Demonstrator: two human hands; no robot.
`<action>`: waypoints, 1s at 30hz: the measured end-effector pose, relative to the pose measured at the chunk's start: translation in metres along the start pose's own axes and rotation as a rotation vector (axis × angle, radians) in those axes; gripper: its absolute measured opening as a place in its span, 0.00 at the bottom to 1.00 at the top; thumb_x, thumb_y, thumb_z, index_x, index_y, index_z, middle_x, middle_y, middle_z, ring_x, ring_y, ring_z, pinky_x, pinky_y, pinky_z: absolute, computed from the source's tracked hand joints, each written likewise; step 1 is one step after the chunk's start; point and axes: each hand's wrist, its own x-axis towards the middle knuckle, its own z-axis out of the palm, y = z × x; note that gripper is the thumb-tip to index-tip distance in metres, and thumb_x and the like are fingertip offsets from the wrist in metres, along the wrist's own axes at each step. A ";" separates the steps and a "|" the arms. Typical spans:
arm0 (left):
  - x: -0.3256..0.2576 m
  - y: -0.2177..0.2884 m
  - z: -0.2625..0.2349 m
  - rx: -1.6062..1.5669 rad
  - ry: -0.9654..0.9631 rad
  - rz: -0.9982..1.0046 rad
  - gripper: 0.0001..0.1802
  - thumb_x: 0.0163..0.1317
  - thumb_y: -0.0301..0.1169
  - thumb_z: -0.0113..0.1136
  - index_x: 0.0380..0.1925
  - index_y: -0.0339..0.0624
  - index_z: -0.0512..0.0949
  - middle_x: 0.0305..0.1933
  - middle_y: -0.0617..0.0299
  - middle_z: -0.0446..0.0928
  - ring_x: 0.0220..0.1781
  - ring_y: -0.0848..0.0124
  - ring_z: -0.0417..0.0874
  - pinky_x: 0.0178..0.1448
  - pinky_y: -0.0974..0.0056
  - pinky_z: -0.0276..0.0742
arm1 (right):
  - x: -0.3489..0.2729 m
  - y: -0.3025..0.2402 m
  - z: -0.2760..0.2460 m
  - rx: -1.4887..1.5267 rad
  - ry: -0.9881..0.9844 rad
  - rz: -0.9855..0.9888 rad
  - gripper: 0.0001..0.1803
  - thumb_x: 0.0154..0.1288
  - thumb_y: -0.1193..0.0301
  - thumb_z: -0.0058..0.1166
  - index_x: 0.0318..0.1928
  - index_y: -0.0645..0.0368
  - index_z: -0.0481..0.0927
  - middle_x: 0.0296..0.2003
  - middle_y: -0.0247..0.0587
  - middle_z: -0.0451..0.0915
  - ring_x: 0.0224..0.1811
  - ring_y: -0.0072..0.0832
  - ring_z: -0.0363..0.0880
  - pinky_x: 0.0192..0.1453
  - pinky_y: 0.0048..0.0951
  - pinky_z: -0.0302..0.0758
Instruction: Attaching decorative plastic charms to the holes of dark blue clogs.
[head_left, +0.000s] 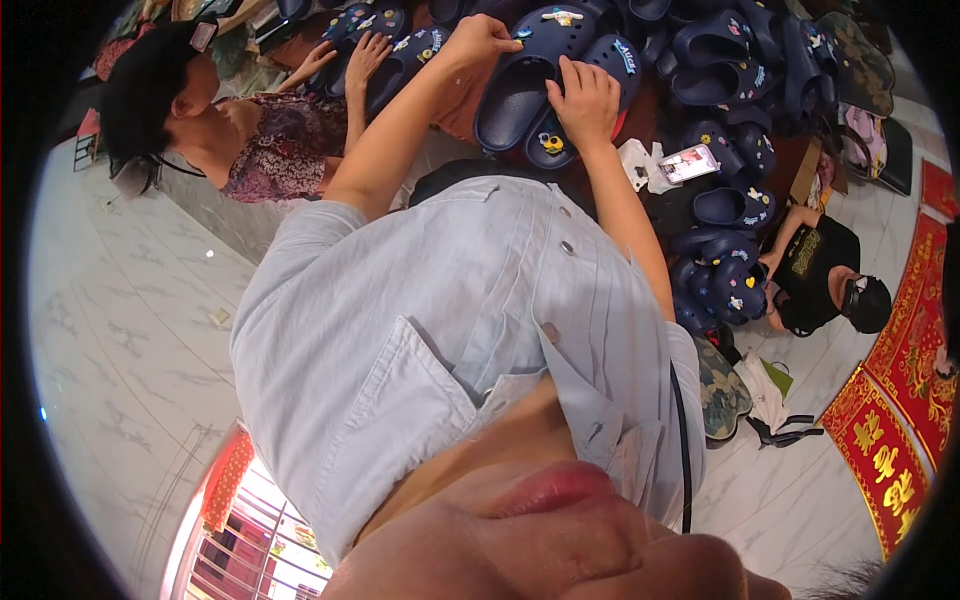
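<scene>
Head view: a navy clog [520,85] lies between both hands, charms already on its strap. Left hand [483,40] pinches its upper rim; right hand [585,100] presses fingers on a second clog [550,145]. Beyond, many decorated clogs [740,60] are piled.

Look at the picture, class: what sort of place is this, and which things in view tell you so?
Probably a small workshop or home business decorating footwear. A table is heaped with dark blue clogs carrying small charms; the left hand and right hand handle one clog, and two other people work alongside.
</scene>
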 end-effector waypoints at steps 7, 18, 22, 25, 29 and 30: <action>0.016 -0.030 0.002 -0.283 -0.220 -0.101 0.18 0.53 0.42 0.76 0.25 0.37 0.83 0.23 0.66 0.78 0.27 0.75 0.76 0.35 0.66 0.72 | -0.002 0.001 0.000 -0.018 0.003 0.002 0.23 0.58 0.59 0.64 0.52 0.54 0.81 0.45 0.32 0.80 0.50 0.31 0.76 0.55 0.37 0.69; 0.043 -0.010 -0.015 -0.102 -0.454 -0.109 0.13 0.51 0.35 0.76 0.30 0.40 0.82 0.25 0.62 0.80 0.26 0.69 0.78 0.31 0.64 0.73 | -0.004 0.001 0.001 -0.016 0.001 0.002 0.23 0.58 0.59 0.63 0.52 0.54 0.81 0.45 0.32 0.80 0.50 0.31 0.76 0.55 0.37 0.69; 0.041 -0.017 -0.018 -0.357 -0.507 -0.050 0.15 0.46 0.34 0.80 0.26 0.43 0.80 0.21 0.70 0.77 0.22 0.77 0.72 0.26 0.68 0.67 | -0.004 -0.001 -0.002 0.003 -0.006 -0.007 0.23 0.58 0.59 0.64 0.52 0.54 0.81 0.45 0.32 0.80 0.50 0.31 0.76 0.55 0.37 0.69; 0.043 -0.015 -0.019 -0.376 -0.532 0.013 0.14 0.47 0.32 0.79 0.26 0.43 0.80 0.21 0.69 0.77 0.22 0.77 0.73 0.25 0.69 0.67 | -0.004 -0.001 -0.002 0.016 -0.015 -0.004 0.23 0.58 0.59 0.64 0.52 0.54 0.81 0.45 0.33 0.80 0.50 0.31 0.76 0.55 0.37 0.69; 0.045 -0.010 -0.021 -0.370 -0.562 0.004 0.13 0.48 0.30 0.78 0.26 0.43 0.80 0.22 0.69 0.77 0.22 0.77 0.74 0.25 0.69 0.67 | -0.004 0.000 -0.001 0.000 -0.019 0.000 0.23 0.58 0.59 0.64 0.52 0.54 0.81 0.45 0.33 0.80 0.50 0.31 0.76 0.55 0.37 0.69; 0.046 -0.010 -0.020 -0.370 -0.564 0.004 0.13 0.48 0.30 0.78 0.26 0.43 0.80 0.22 0.69 0.77 0.22 0.77 0.74 0.25 0.69 0.67 | -0.004 0.001 -0.001 -0.007 -0.017 0.001 0.23 0.58 0.59 0.64 0.52 0.54 0.81 0.44 0.32 0.80 0.50 0.31 0.76 0.55 0.37 0.69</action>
